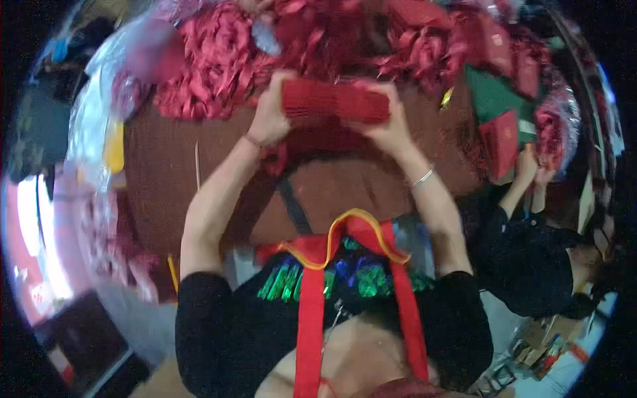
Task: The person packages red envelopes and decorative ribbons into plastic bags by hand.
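Observation:
Between my two hands, over the brown tabletop (232, 179), is a thick stack of flat red pieces (335, 101), with many thin layers showing along its side. My left hand (271, 113) is closed on the stack's left end. At its right end my right hand (390, 129) grips it too. Blur hides whether the pieces are envelopes, cards or cloth. A small red scrap (275, 160) lies on the table below my left hand. Just beyond the stack are heaps of red ribbon-like strips (215, 63).
A co-worker's hands (531, 166) are at the right, near red booklet-like pieces (501, 142) and a green sheet (491, 96). Clear plastic wrapping (99, 106) lines the left edge, with a yellow object (115, 147). A small yellow item (446, 99) lies right of my right hand.

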The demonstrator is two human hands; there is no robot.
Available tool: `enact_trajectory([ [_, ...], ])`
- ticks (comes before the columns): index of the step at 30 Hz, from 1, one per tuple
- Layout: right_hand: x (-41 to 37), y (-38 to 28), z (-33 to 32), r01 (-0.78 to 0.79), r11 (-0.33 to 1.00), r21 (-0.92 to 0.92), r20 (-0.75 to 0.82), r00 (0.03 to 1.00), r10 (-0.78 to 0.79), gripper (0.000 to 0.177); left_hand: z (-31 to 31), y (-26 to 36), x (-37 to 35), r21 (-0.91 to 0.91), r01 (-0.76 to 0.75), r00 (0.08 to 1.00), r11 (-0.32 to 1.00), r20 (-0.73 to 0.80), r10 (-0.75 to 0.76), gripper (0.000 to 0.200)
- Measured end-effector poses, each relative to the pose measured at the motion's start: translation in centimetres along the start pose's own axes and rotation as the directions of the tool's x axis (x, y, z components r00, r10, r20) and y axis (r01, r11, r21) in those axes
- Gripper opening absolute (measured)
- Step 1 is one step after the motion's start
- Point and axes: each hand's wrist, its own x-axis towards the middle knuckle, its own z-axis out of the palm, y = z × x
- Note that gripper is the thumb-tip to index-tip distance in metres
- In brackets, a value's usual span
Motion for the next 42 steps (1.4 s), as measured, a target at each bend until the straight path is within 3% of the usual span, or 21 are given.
enact_trajectory([
  [2,0.6,-0.3,0.0,0.015,0.996,-0.092,-0.019,1.000,-0.017,0.059,0.6,0.8,0.6,0.078,-0.143,0.986,0.987,-0.074,0.149,0.068],
  [3,0.6,-0.4,-0.3,0.049,0.991,-0.123,-0.004,0.999,-0.050,0.059,1.2,-1.8,-0.5,-0.254,0.066,0.998,0.965,-0.004,-0.069,0.069],
  [6,0.1,-1.0,-0.2,0.039,0.996,-0.084,0.004,0.999,-0.039,0.052,0.9,-0.8,-1.1,-0.261,0.038,0.995,0.965,0.100,-0.012,0.078],
  [7,0.1,-1.0,-0.5,-0.087,0.988,0.128,0.105,0.992,0.074,0.052,0.3,0.0,-1.0,-0.285,0.046,0.989,0.957,0.151,-0.003,0.082],
  [8,0.1,-0.7,-0.6,-0.022,0.999,0.033,0.097,0.995,0.019,0.053,-0.7,0.3,-0.1,-0.285,0.010,0.987,0.958,0.154,0.036,0.082],
  [12,0.0,-1.0,-1.0,-0.015,0.998,0.065,0.089,0.996,0.009,0.052,-6.5,0.3,0.0,-0.158,0.336,0.858,0.929,0.459,-0.232,0.061],
  [13,0.0,-1.1,-0.8,-0.008,0.998,0.067,0.076,0.997,0.003,0.051,-8.3,-0.8,-0.4,0.340,0.075,0.973,0.937,0.181,-0.143,0.054],
  [14,0.1,-0.9,-0.8,-0.001,0.997,0.076,0.070,0.998,-0.005,0.051,-9.8,-1.3,-0.5,0.787,-0.057,0.994,0.614,-0.011,0.107,0.049],
  [16,-0.1,-0.3,-0.5,0.009,0.998,0.067,0.068,0.998,-0.013,0.049,-6.4,6.0,-1.2,0.471,-0.003,0.860,0.882,-0.449,0.242,0.045],
  [18,-0.3,-0.8,-0.4,0.011,0.999,0.047,0.053,0.999,-0.013,0.050,-1.4,8.8,-3.1,-0.025,-0.156,0.914,0.987,-0.382,0.134,0.077],
  [19,-0.4,-0.8,-0.3,-0.011,1.000,0.028,0.044,0.999,0.010,0.051,-0.4,8.8,-3.9,0.289,-0.141,0.966,0.947,-0.170,0.195,0.096],
  [22,-0.4,-1.3,-0.2,-0.047,0.999,0.020,0.074,0.996,0.046,0.052,3.6,3.2,-3.6,0.388,-0.203,0.934,0.899,-0.200,0.297,0.103],
  [25,-0.1,-1.4,0.1,-0.025,0.999,0.028,-0.013,1.000,0.026,0.050,2.8,1.2,-1.1,0.171,-0.114,0.912,0.979,-0.373,0.171,0.108],
  [27,0.3,-0.8,-0.1,-0.029,0.997,0.075,0.012,1.000,0.028,0.050,1.7,1.1,-0.3,-0.113,-0.038,0.995,0.993,-0.092,0.028,0.115],
  [30,0.4,-0.5,-0.3,-0.059,0.991,0.124,0.054,0.997,0.052,0.055,0.5,1.6,0.2,-0.459,0.054,0.996,0.887,0.089,-0.015,0.121],
  [32,0.3,-0.4,-0.4,-0.107,0.981,0.159,0.102,0.991,0.092,0.056,0.6,0.2,-0.4,-0.456,-0.003,0.996,0.890,0.075,0.041,0.124],
  [34,0.3,0.0,-0.5,-0.075,0.990,0.120,0.115,0.991,0.061,0.055,0.5,0.0,-1.0,-0.436,0.222,0.960,0.872,0.257,-0.116,0.114],
  [35,0.6,0.1,-0.5,-0.076,0.989,0.129,0.123,0.991,0.060,0.055,1.0,-1.2,-0.9,-0.242,0.108,0.987,0.964,0.141,-0.075,0.089],
  [37,1.4,0.2,-0.9,-0.130,0.985,0.110,0.131,0.985,0.116,0.055,1.6,-3.2,-0.3,-0.247,0.200,0.977,0.948,0.128,-0.173,0.077],
  [40,1.6,0.6,-1.3,-0.084,0.982,0.171,0.130,0.990,0.062,0.055,1.8,2.1,-0.6,-0.593,0.221,0.967,0.775,0.027,-0.255,0.057],
  [42,1.8,-0.6,-1.4,-0.187,0.964,0.190,0.187,0.971,0.151,0.055,1.7,1.0,-0.4,-0.041,-0.003,1.000,0.999,-0.020,0.002,0.054],
])
